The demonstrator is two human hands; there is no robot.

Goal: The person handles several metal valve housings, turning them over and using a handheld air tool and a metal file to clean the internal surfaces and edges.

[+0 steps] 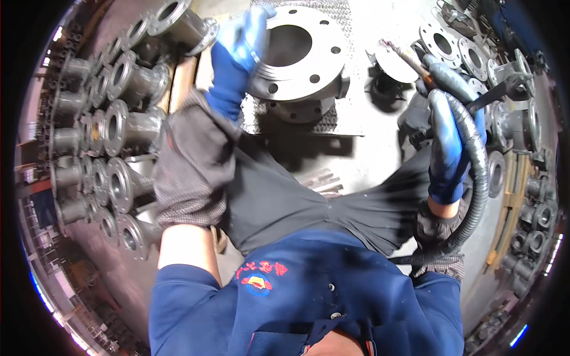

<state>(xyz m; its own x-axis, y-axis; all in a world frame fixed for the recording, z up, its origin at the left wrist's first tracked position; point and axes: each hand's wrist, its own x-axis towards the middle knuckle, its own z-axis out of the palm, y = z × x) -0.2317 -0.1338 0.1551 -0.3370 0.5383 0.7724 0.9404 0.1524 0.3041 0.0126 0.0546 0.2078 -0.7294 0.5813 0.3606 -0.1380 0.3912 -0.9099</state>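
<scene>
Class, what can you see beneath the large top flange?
Beneath the top flange, part of a lower flange shows over a textured plate; the rest of the lower flange is covered.

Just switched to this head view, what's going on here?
A person in blue gloves is at a metal flanged fitting that sits on a mesh-patterned surface. Their left hand is at the flange's left edge, apparently touching it. Their right hand holds a torch-like tool with a black ribbed hose; its tip is clear of the fitting, off to the right. More flanged pipe pieces stand in rows on the left.
</scene>
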